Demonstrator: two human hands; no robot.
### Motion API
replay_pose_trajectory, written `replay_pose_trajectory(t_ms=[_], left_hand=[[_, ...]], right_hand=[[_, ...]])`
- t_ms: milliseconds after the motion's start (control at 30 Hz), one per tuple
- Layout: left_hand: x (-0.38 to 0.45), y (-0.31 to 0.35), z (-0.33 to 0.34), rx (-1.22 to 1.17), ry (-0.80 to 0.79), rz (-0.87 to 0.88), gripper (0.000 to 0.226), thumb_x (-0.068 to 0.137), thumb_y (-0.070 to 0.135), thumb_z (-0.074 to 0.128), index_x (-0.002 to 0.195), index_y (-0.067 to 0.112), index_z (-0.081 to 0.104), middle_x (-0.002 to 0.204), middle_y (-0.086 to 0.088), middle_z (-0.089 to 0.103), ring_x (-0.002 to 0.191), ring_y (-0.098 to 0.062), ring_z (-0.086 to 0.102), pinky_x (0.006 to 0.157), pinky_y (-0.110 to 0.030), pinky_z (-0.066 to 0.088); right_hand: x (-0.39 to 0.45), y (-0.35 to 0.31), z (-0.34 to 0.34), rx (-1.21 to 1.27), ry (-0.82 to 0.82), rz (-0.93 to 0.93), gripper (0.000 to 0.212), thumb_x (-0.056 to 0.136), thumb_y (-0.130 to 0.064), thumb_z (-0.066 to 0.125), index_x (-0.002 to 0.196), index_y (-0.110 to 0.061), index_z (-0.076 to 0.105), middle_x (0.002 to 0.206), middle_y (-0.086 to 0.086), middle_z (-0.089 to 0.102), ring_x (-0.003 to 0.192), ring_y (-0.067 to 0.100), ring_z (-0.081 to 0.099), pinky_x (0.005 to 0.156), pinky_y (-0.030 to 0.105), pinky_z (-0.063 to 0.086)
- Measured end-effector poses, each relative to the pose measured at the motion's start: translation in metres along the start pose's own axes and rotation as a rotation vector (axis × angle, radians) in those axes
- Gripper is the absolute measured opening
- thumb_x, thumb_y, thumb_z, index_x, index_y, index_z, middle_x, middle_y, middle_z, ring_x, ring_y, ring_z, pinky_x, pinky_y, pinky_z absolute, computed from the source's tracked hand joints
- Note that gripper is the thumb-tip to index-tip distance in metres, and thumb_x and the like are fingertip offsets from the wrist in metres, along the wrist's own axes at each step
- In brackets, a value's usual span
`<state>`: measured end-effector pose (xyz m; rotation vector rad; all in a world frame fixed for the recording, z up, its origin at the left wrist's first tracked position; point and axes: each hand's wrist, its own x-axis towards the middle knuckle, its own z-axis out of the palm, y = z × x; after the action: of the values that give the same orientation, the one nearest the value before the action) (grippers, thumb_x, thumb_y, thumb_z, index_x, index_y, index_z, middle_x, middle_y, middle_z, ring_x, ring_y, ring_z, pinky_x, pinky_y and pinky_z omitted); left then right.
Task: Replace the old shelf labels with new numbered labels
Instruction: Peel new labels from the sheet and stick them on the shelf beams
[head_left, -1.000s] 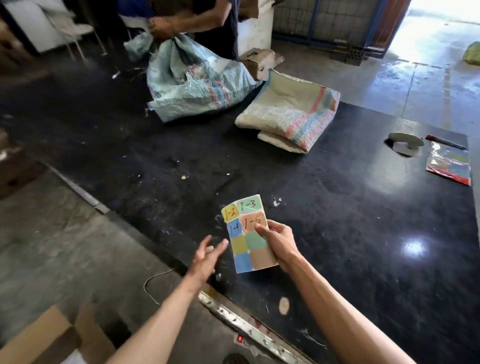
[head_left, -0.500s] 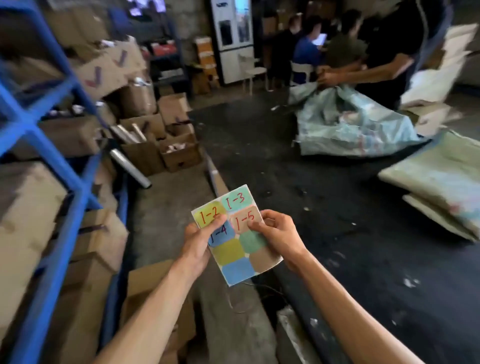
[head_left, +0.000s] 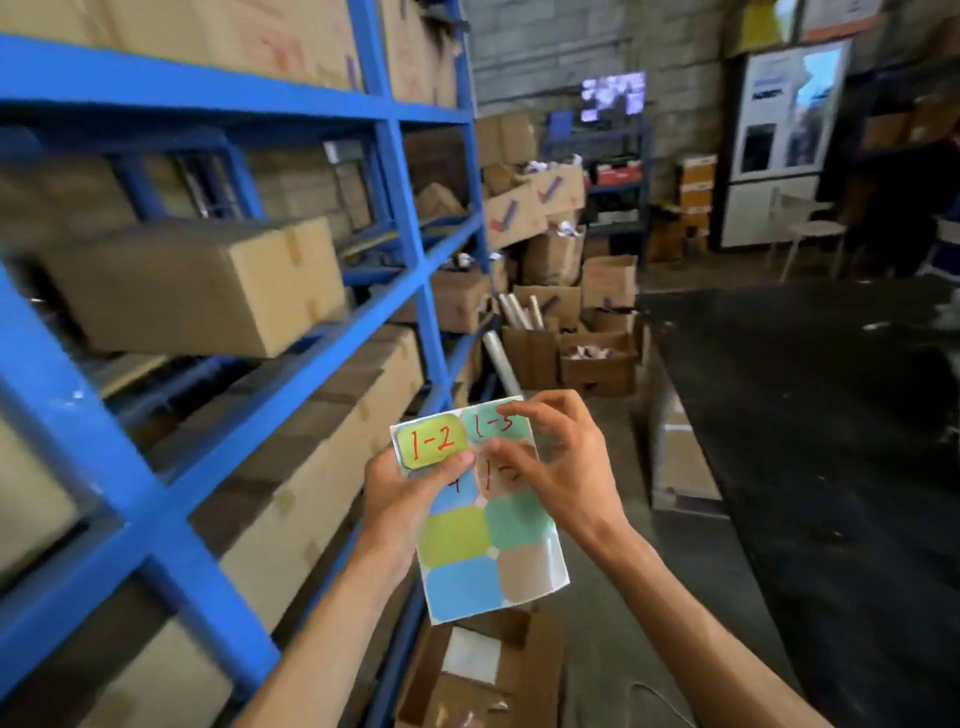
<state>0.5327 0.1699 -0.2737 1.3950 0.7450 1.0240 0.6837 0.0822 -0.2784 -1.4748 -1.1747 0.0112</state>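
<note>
A white sheet of coloured stickers (head_left: 485, 540) is held up in front of me, low in the middle of the view. Red handwriting marks the yellow-green label "1-2" (head_left: 431, 440) and the teal label "1-3" (head_left: 491, 423); lower labels are blank. My left hand (head_left: 405, 488) grips the sheet's left edge, thumb under the "1-2" label. My right hand (head_left: 558, 467) pinches the sheet's top right, fingers over the written labels there. The blue steel shelf rack (head_left: 400, 171) fills the left side. I see no old labels on its beams.
Cardboard boxes (head_left: 208, 291) sit on the rack's shelves. More open boxes (head_left: 597, 358) and rolled tubes pile at the aisle's far end. An open box (head_left: 478, 670) lies on the floor below my hands. A black table (head_left: 831, 415) runs along the right.
My view has swung left from the black table to the blue rack. My left hand took hold of the sheet, and my right fingers moved up onto its top labels.
</note>
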Motion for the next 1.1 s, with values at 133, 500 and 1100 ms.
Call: replay_pose_trajectory(t_ms=[133,500,1100], left_hand=[[0.012,0.028,-0.055,0.01,0.067,0.087,0.019,0.075,-0.001,0.078,0.086,0.015,0.075,0.08,0.0,0.08,0.071,-0.01,0.074,0.061,-0.019,0.056],[0.039,0.066,-0.171,0.068,0.253,0.184,0.017,0.074,0.004,0.082,0.08,0.019,0.078,0.079,0.004,0.08,0.071,-0.007,0.073,0.061,-0.016,0.055],[0.07,0.122,-0.23,0.137,0.501,0.237,0.022,0.072,0.004,0.083,0.08,0.024,0.078,0.08,0.0,0.08,0.071,-0.015,0.075,0.064,-0.034,0.06]], right_hand=[[0.029,-0.035,0.047,-0.017,-0.069,-0.122,0.034,0.072,-0.042,0.082,0.103,-0.028,0.077,0.108,-0.01,0.049,0.1,0.008,0.056,0.085,0.027,0.053],[0.075,-0.094,0.163,0.016,-0.125,-0.295,0.015,0.083,-0.034,0.074,0.094,-0.026,0.078,0.111,-0.008,0.051,0.098,-0.002,0.048,0.088,0.008,0.037],[0.15,-0.131,0.24,0.977,-0.339,0.174,0.02,0.094,-0.018,0.061,0.081,-0.013,0.076,0.083,0.016,0.073,0.066,0.023,0.067,0.057,0.021,0.052]])
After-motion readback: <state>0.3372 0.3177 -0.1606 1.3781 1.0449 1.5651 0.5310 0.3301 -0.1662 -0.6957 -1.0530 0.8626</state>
